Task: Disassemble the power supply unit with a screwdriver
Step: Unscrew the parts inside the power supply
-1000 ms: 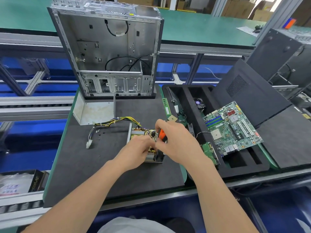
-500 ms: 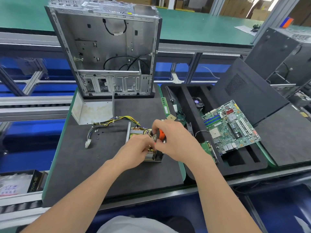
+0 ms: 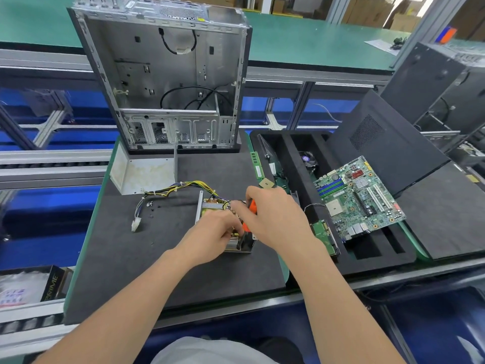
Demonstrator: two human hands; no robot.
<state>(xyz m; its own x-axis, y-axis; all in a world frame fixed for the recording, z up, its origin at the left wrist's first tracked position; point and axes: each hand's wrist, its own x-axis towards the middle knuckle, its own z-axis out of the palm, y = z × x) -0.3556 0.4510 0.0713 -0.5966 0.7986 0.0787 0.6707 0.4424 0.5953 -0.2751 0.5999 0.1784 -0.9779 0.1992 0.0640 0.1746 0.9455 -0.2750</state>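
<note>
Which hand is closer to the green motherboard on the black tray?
Right. The right hand, gripping the orange screwdriver, is just left of the motherboard; the left hand holds the power supply, farther left.

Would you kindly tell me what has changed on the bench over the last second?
Almost nothing. The right hand still grips the orange screwdriver over the open power supply, with the left hand curled on the unit beside it. Neither has visibly shifted, taken or released anything. The cables, loose screws, computer case and circuit board lie as before.
</note>
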